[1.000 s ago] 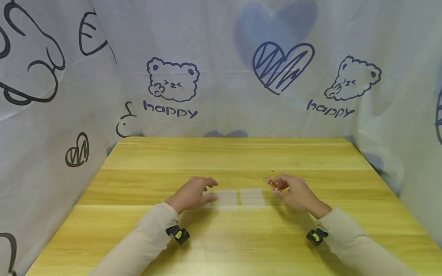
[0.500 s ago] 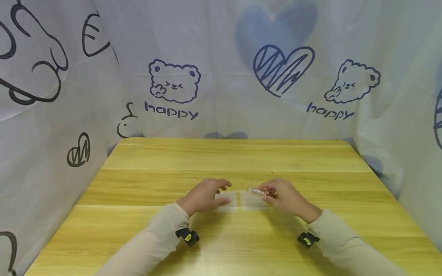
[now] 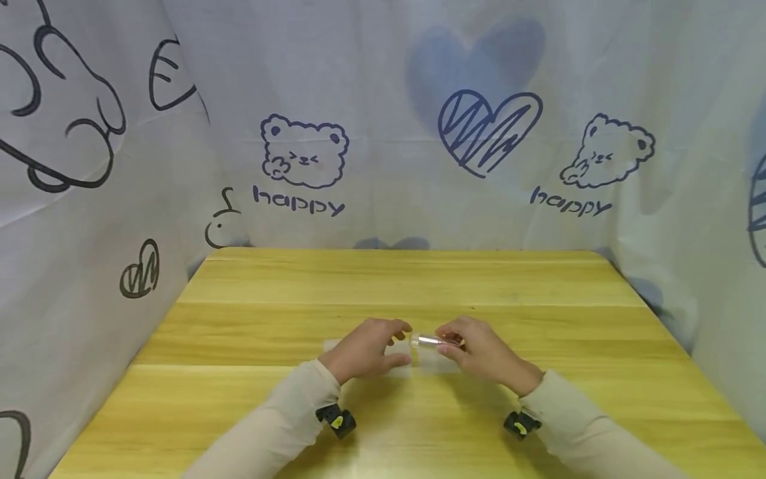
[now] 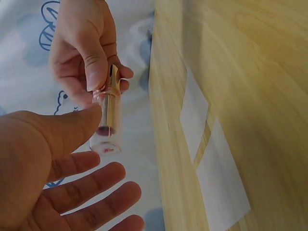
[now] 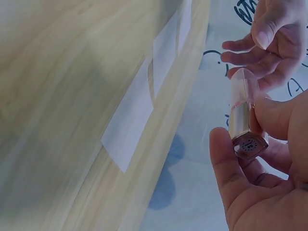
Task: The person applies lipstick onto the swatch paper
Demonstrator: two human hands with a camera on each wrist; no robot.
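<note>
My right hand (image 3: 486, 352) holds a lipstick (image 3: 427, 341) by its gold base, between thumb and fingers. Its clear cap points left, toward my left hand (image 3: 370, 350). In the left wrist view a dark red tip shows through the clear cap of the lipstick (image 4: 107, 137). A round label covers the base end of the lipstick (image 5: 249, 144) in the right wrist view. My left hand's fingers are spread, close to the cap; whether the thumb touches it I cannot tell. Below the hands, white paper squares (image 3: 433, 364) lie on the table.
The paper squares form a row on the wooden table (image 3: 389, 279); my left hand partly covers them in the head view. White cloth (image 3: 383, 86) with drawn bears and hearts hangs at the back and sides.
My right hand has moved left with the lipstick, from right of the paper squares to above them. The left hand has moved right, toward the cap.
</note>
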